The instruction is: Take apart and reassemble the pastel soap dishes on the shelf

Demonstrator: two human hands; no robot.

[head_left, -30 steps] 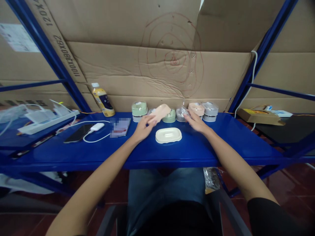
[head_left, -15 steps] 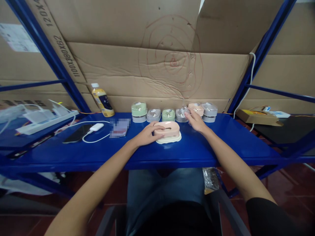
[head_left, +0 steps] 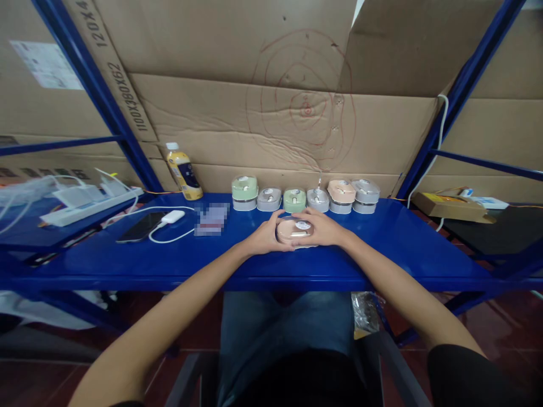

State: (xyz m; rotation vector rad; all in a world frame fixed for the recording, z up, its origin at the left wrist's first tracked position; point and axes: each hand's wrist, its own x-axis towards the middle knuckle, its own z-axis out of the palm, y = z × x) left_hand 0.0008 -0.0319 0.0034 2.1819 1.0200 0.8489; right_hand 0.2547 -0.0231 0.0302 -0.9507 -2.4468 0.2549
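Observation:
A pink oval soap box (head_left: 287, 230) with a clear cover and a round white sticker sits near the middle of the blue shelf. My left hand (head_left: 267, 236) wraps its left side, fingers curled along the edge. On the opposite side, my right hand (head_left: 322, 227) grips the cover and rim. Part of a white base shows below the box; the rest is hidden by my hands. Just behind my hands stands a row of similar boxes: a green box (head_left: 294, 200), a grey box (head_left: 317, 199) and several others, some stacked in twos.
On the left of the blue shelf (head_left: 237, 268) are a yellow drink bottle (head_left: 185, 174), a black phone (head_left: 142, 227), a white charger with cable (head_left: 173, 217) and a blurred-out flat item (head_left: 212, 219). A power strip (head_left: 91, 208) lies farther left. Cardboard (head_left: 203, 107) backs the shelf.
My right hand has come from the row, where it held something clear, to the pink soap box. A clear stickered cover now lies over the box, whose slotted top was bare before.

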